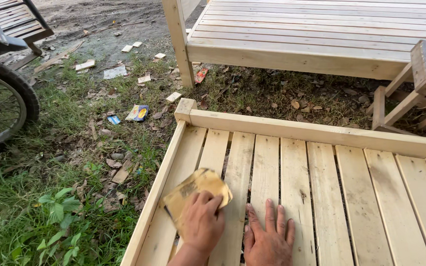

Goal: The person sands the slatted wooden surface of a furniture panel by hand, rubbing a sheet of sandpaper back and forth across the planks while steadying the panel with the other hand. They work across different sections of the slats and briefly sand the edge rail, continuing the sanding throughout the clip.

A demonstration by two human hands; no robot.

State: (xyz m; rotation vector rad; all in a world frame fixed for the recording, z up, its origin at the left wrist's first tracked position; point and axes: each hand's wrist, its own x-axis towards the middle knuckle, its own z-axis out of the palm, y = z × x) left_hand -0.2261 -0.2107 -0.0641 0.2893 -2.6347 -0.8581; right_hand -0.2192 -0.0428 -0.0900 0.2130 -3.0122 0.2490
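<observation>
Sandpaper, a crumpled tan-yellow sheet (197,193), lies on the pale slatted wooden frame (321,182) near its left rail, pinned under the left hand (202,221); the curled fingers (212,203) press on its lower part while the rest sticks out beyond them. Just beside it, the right hand (268,237) rests flat on a slat, fingers (270,211) extended and slightly spread.

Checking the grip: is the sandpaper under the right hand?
No: the left hand presses the sandpaper; the right hand lies flat on bare slats.
</observation>
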